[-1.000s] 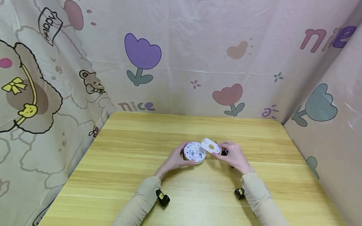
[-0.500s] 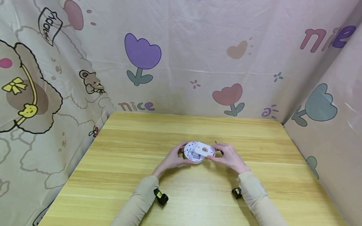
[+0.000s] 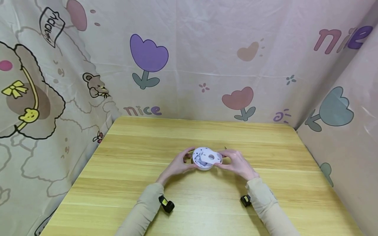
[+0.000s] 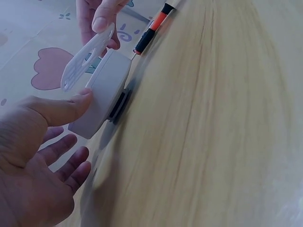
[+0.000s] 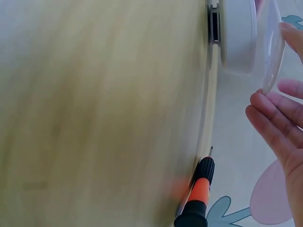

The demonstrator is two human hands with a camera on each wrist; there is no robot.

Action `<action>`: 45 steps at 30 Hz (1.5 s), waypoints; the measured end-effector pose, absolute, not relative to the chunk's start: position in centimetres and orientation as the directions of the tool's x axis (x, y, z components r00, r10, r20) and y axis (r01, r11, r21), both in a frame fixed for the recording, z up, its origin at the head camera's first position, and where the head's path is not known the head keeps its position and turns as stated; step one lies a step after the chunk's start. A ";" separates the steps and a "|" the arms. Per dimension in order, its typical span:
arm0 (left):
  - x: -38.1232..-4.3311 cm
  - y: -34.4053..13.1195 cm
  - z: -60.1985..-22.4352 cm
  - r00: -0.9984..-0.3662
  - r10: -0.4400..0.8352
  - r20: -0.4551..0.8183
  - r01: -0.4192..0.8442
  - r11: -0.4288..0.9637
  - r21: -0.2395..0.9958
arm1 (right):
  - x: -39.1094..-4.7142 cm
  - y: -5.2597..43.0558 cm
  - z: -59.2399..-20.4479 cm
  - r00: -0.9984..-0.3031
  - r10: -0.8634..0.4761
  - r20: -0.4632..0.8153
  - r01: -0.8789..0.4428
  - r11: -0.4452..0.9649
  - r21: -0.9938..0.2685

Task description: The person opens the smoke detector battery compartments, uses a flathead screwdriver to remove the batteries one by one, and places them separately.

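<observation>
A round white device (image 3: 196, 158) with a battery compartment in its upward face lies at the middle of the wooden table. My left hand (image 3: 178, 164) holds it by the rim, thumb on the near side and fingertips toward the far side. Pinched in my right hand (image 3: 238, 165) is a white cover plate (image 3: 218, 159) with a round hole, overlapping the compartment. In the left wrist view the cover plate (image 4: 75, 68) tilts above the device (image 4: 106, 80), with a gap between. A small dark bracket (image 5: 216, 23) shows under the device in the right wrist view.
An orange and black screwdriver (image 5: 201, 189) lies on the table to the right of the device, mostly hidden behind the right hand in the head view. Patterned curtains (image 3: 189, 49) stand along the back and both sides of the wooden table (image 3: 133, 141).
My right hand has moved left with the cover plate, from beside the device to over its compartment, and the plate has become flatter. The left hand has stayed at the device's rim.
</observation>
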State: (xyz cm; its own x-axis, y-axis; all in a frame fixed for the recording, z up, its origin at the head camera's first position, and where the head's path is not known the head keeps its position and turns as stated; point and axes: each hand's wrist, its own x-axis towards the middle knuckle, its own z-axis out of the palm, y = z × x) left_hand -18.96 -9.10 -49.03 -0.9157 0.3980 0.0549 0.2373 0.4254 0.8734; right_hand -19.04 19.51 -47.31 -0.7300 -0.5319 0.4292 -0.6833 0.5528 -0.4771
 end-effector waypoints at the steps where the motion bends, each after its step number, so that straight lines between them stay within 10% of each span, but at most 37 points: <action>1: -19.0 -9.1 -49.0 -0.913 0.402 0.062 0.245 0.422 0.873 | -19.0 19.5 -47.3 -0.727 -0.535 0.430 -0.686 0.551 -0.475; 45: -18.8 -8.5 -48.8 -0.872 0.489 0.027 0.239 0.377 0.895 | -20.2 18.1 -47.1 -0.739 -0.570 0.359 -0.673 0.649 -0.355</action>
